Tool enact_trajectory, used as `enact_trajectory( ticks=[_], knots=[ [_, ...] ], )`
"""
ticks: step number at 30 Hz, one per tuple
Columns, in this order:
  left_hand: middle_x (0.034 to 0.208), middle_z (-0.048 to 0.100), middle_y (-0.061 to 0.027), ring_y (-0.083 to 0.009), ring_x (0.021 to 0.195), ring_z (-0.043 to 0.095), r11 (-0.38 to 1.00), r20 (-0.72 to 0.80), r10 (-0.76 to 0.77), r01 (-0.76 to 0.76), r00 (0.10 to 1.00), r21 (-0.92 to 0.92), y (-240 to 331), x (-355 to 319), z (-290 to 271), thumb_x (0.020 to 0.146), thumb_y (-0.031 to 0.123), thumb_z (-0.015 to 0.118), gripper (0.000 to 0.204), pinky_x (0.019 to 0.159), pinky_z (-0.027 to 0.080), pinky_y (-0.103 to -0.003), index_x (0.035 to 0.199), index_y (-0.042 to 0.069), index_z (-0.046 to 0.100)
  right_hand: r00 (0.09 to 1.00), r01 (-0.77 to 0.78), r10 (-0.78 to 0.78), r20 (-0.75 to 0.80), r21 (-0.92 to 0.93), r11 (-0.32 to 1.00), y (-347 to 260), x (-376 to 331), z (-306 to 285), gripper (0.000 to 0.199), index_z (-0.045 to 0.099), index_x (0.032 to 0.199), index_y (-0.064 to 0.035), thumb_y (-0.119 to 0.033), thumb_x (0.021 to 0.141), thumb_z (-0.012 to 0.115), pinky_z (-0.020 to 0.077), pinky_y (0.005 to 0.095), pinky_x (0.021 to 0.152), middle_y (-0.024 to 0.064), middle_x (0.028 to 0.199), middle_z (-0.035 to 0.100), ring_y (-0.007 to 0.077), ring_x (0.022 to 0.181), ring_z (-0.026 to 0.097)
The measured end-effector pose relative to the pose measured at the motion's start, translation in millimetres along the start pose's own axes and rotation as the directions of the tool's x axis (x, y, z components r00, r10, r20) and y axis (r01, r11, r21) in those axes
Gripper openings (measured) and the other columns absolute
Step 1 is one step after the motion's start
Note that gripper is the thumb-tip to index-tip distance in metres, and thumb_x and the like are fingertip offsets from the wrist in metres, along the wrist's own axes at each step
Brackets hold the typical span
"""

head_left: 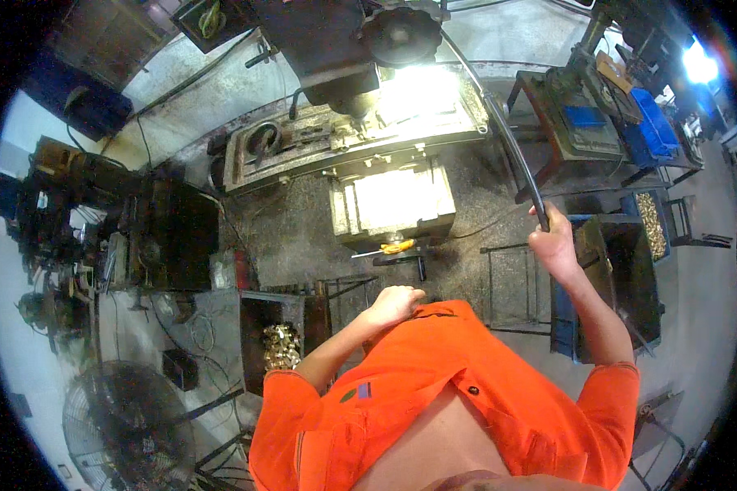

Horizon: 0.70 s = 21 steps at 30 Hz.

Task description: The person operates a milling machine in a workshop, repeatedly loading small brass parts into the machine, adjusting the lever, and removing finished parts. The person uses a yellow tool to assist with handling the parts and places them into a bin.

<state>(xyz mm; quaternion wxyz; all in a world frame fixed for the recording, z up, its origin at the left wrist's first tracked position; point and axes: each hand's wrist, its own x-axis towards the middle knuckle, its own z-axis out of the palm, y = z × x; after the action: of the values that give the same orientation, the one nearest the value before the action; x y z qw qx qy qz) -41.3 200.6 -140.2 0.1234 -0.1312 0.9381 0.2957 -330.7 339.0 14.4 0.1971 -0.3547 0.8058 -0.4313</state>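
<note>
My right hand (555,245), at the right, is wrapped round the dark lower end of a long lever (509,135) that slants down from the machine's head. My left hand (397,304) rests close in front of my waist with its fingers curled; what they hold, if anything, is hidden. Ahead stands a milling or drilling machine with a long metal table (303,155) under a bright lamp. A lit, grooved block (397,200) juts out from it toward me. A yellow object (398,245) lies at the block's front, above a crank handle (401,260).
On my left an open bin (254,311) contains brass-coloured parts (282,348). A large fan (127,425) stands lower left. On my right are a deep dark bin (606,286) and a blue crate of small parts (651,225). A bench (540,98) with another machine stands far right.
</note>
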Motion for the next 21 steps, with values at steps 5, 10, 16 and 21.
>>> enact_trajectory(
  ticks=[5, 10, 16, 21],
  knots=[
    [0.087, 0.063, -0.0147, -0.0318, 0.083, 0.061, 0.998, -0.042, -0.024, 0.022, 0.999, -0.056, -12.9, -6.8, -1.4, 0.076, 0.020, 0.055, 0.028, 0.070, 0.049, -0.042, 0.102, 0.008, 0.059, 1.000, -0.004, 0.004, -0.004, 0.016, 1.000, -1.4, -0.1, 4.3, 0.032, 0.052, 0.091, -0.0039, -0.007, 0.059, 0.051, 0.0308, 0.0262, 0.047, -0.0022, 0.058, 0.040, 0.0078, 0.052, 0.037],
    [0.086, 0.063, -0.0153, -0.0333, 0.081, 0.061, 0.992, 0.075, -0.105, 0.110, 0.992, -0.055, -29.1, -16.6, 1.8, 0.074, 0.024, 0.060, 0.032, 0.067, 0.048, -0.043, 0.103, 0.011, 0.060, 1.000, -0.018, 0.017, 0.021, 0.063, 0.998, 2.7, 1.0, 5.8, 0.036, 0.052, 0.093, -0.0038, -0.015, 0.059, 0.055, 0.0317, 0.0259, 0.044, -0.0031, 0.057, 0.042, 0.0072, 0.050, 0.038],
    [0.089, 0.063, -0.0162, -0.0330, 0.084, 0.061, 0.985, 0.109, -0.142, 0.152, 0.984, -0.087, -31.0, -33.0, 3.1, 0.075, 0.020, 0.054, 0.028, 0.071, 0.048, -0.042, 0.099, 0.008, 0.062, 1.000, -0.023, 0.022, 0.017, 0.077, 0.997, 6.1, 0.9, 9.6, 0.034, 0.051, 0.093, -0.0037, -0.014, 0.061, 0.055, 0.0318, 0.0254, 0.045, -0.0032, 0.058, 0.042, 0.0068, 0.050, 0.038],
    [0.090, 0.063, -0.0162, -0.0334, 0.083, 0.060, 0.988, 0.069, -0.122, 0.128, 0.990, -0.083, -33.4, -31.8, 4.0, 0.075, 0.021, 0.054, 0.027, 0.070, 0.048, -0.043, 0.098, 0.009, 0.062, 0.999, 0.048, -0.048, -0.007, 0.063, 0.997, 20.7, 5.3, 14.9, 0.033, 0.052, 0.093, -0.0041, -0.013, 0.062, 0.055, 0.0324, 0.0258, 0.045, -0.0030, 0.058, 0.042, 0.0071, 0.051, 0.038]
  ],
)
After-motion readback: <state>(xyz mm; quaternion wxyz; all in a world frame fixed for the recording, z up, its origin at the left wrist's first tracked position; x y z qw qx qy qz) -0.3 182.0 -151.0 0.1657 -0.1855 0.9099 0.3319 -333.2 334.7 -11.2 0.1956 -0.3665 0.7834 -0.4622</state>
